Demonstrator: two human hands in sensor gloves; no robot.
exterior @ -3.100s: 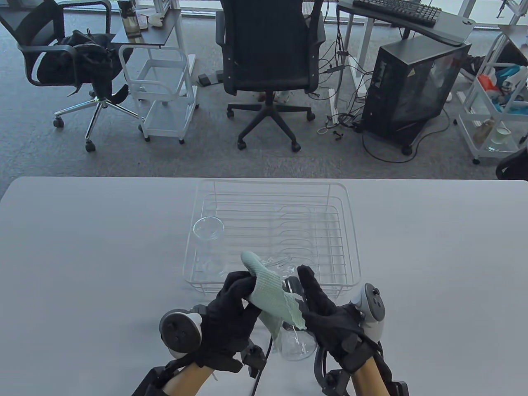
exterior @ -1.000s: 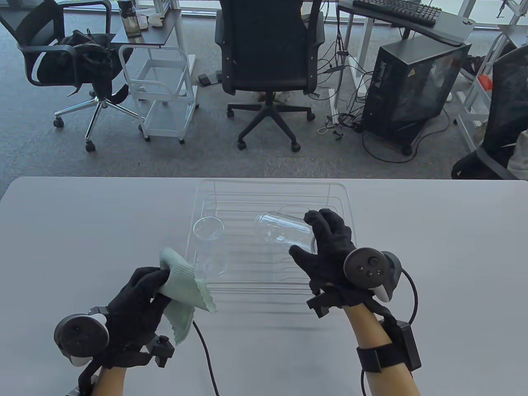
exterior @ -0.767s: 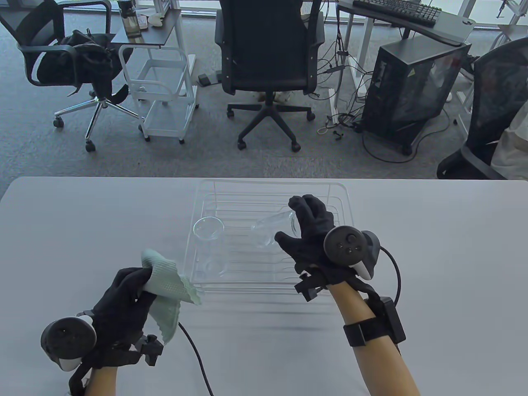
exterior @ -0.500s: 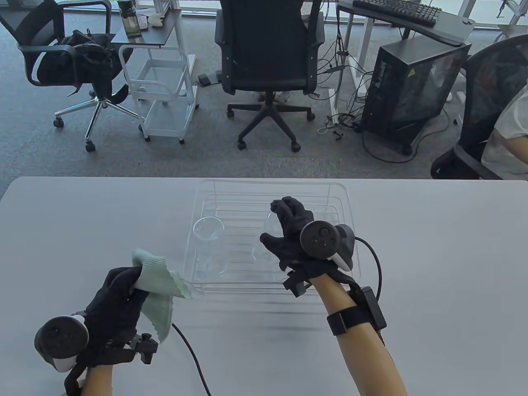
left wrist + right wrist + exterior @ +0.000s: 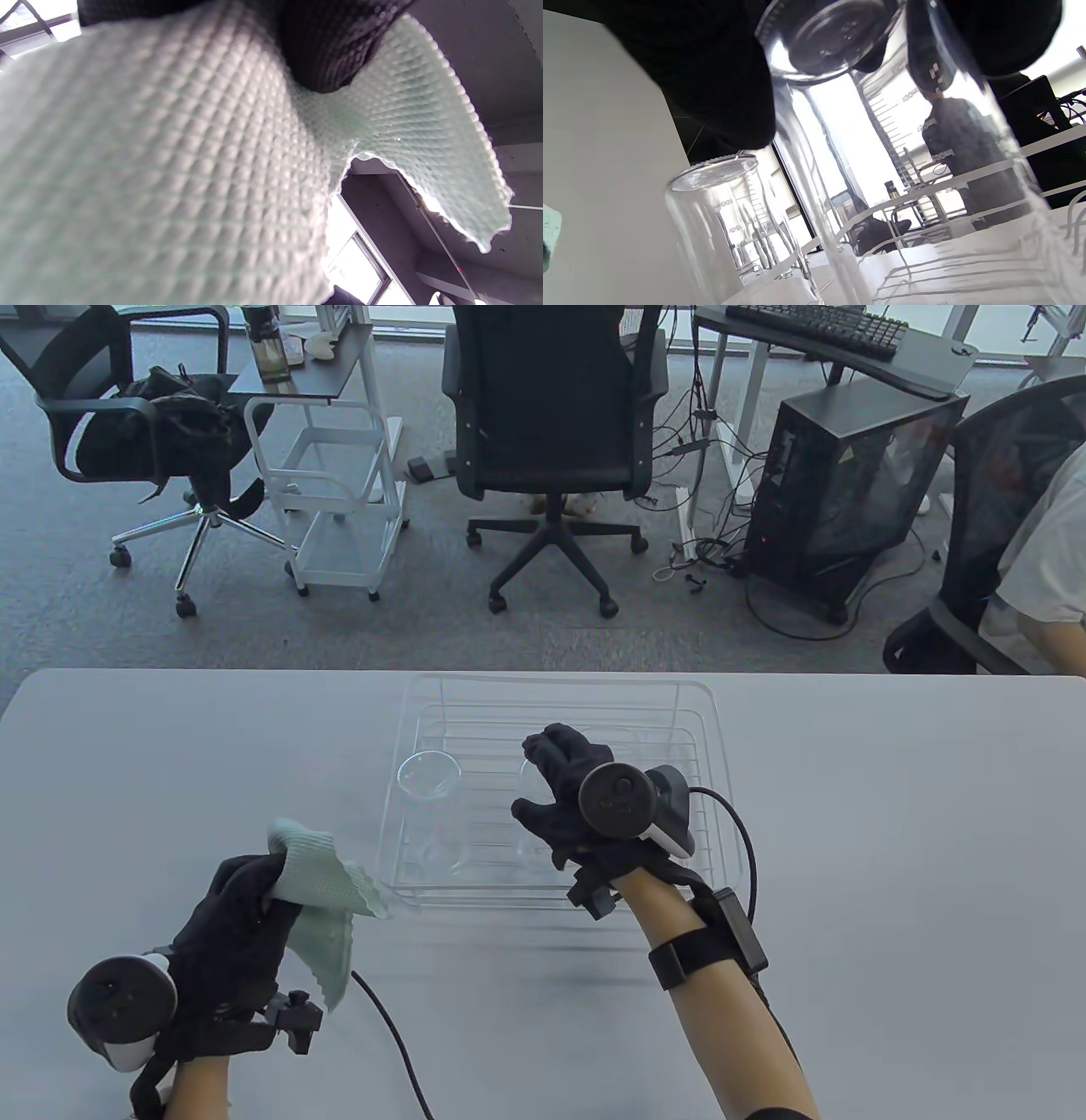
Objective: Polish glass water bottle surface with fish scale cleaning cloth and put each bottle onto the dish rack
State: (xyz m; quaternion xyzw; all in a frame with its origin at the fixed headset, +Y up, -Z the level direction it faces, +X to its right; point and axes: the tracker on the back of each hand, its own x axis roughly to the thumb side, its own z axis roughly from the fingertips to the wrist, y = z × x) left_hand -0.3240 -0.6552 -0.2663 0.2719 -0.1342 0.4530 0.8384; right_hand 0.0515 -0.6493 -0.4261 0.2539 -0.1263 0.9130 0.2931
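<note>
In the table view my right hand [image 5: 543,789] reaches over the white wire dish rack [image 5: 717,789] and grips the top of a clear glass bottle [image 5: 533,848] standing upright in the rack's near middle. Seen from the right wrist, black fingers [image 5: 712,84] curl round the top of that graduated bottle [image 5: 903,169]. A second glass bottle [image 5: 430,806] stands just to its left in the rack [image 5: 729,212]. Near the table's front left, my left hand [image 5: 254,882] holds the pale green fish scale cloth [image 5: 327,891]. That cloth [image 5: 148,169] fills the left wrist view, pinched by a fingertip [image 5: 326,51].
The rack sits mid-table on the grey tabletop [image 5: 891,857]. A black cable [image 5: 399,1044] trails over the table from my left wrist. A seated person [image 5: 1044,568] in a mesh chair is at the far right, beyond the table.
My right hand carried the bottle from my front into the rack, turned it upright and set it beside the first bottle. My left hand drew back left with the cloth. A seated person rolled in.
</note>
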